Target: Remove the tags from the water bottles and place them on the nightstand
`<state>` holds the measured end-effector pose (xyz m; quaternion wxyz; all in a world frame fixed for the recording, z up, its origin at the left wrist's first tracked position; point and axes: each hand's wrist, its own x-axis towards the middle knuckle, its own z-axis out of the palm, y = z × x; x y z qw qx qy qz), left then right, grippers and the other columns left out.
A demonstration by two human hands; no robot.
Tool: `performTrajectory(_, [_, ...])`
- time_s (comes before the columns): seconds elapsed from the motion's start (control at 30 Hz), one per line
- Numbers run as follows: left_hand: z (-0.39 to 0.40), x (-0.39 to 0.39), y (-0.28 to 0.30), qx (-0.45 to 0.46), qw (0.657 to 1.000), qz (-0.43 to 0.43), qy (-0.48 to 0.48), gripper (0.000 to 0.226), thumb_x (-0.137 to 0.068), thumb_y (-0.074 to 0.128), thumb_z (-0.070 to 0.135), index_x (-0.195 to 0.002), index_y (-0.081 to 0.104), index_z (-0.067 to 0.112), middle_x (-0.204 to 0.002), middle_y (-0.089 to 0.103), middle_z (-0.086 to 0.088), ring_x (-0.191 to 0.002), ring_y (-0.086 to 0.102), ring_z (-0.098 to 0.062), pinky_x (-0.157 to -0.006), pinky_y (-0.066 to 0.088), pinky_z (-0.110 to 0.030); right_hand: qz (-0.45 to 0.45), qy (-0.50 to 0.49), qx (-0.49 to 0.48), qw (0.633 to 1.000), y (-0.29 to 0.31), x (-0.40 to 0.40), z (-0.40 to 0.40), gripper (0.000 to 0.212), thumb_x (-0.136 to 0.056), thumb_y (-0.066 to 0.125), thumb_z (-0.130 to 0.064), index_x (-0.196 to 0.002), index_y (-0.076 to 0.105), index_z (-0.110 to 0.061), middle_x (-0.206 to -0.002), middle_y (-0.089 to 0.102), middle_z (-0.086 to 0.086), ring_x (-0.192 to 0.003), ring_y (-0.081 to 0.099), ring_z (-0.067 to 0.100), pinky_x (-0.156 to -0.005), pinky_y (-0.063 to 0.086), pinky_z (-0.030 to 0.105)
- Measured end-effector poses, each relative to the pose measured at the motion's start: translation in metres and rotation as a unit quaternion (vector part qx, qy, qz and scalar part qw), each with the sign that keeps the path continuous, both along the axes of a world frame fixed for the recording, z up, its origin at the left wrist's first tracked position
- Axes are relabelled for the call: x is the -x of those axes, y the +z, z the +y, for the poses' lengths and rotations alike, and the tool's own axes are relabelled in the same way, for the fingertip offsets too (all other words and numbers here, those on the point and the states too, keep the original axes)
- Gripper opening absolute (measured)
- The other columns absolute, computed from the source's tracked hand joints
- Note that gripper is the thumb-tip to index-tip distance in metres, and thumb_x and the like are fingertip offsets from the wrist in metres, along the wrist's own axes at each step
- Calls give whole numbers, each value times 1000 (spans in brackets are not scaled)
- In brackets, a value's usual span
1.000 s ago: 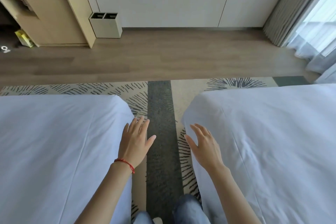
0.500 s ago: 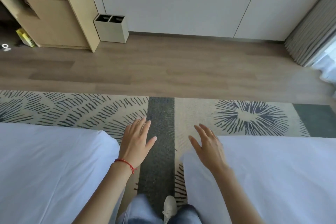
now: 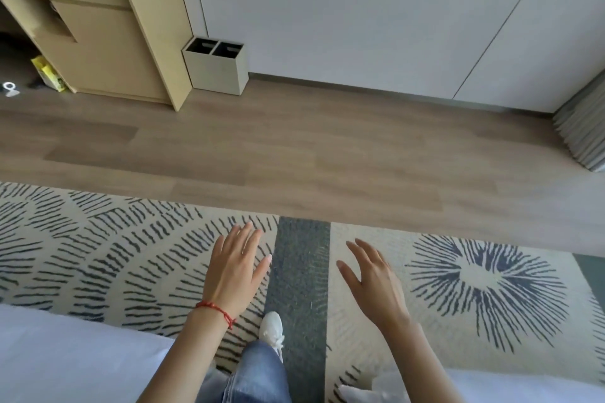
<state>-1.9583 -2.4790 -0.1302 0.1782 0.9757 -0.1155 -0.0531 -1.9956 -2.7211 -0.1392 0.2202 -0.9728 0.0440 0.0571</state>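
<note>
Evidently both hands, left hand [image 3: 234, 271] and right hand [image 3: 373, 285], point forward, empty.

Wood-plank floor [image 3: 294, 147] across the middle, daylight on it. Nearer, a cream rug [image 3: 108, 239] with dark dashed sunburst patterns and a dark grey stripe [image 3: 301, 258] running through. White bed corners: one low left [image 3: 65, 357], one low right [image 3: 523, 386]. Far side: flat white wall panels [image 3: 360, 16] with thin seams. Left, a light wood cabinet [image 3: 108, 52] with an open shelf on top; a yellow item [image 3: 47, 73] beside it. Two-slot beige bin [image 3: 216, 65] stands against the cabinet's upright. Grey pleated curtain [image 3: 582, 127] at right edge.
</note>
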Motion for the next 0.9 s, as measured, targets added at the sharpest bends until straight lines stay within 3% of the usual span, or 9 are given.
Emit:
performTrajectory(0.13, [35,-96,3,1,1000,-4,27,93,-81,-7,68,-136,40,9,-147,36,-12,-137,29,-29,-112,21,-44,-5,12,-18,1000,13,-108,32,50,-94,41,-46,-139,38,-22,-148,37,-1,-135,34,17,-104,36,32])
performTrajectory(0.23, [47,-123,9,-10,1000,-19,15,98,-78,-14,69,-139,36,10,-149,31,-10,-140,25,-27,-113,17,-42,-32,26,-15,999,22,-140,36,49,-94,44,-43,-138,40,-21,-146,39,1,-134,37,19,-104,38,35])
performTrajectory(0.5, [97,-222,5,-24,994,-13,110,58,-94,34,45,-141,29,12,-152,26,-9,-141,20,-25,-115,13,-42,-57,112,-1,992,24,-277,90,46,-93,48,-41,-133,47,-20,-142,46,1,-130,42,20,-96,43,35])
performTrajectory(0.7, [135,-296,-2,-45,980,-12,192,68,-87,17,53,-143,25,14,-153,23,-8,-142,17,-23,-113,6,-36,-64,208,-4,976,16,-391,137,47,-93,45,-44,-134,46,-20,-142,45,1,-130,42,19,-96,44,34])
performTrajectory(0.9, [181,-385,1,-77,958,-1,275,61,-93,22,50,-145,17,17,-156,15,-5,-143,9,-21,-117,6,-39,-61,292,-11,954,21,-525,187,47,-95,42,-44,-136,42,-22,-146,40,-1,-134,35,17,-101,39,33])
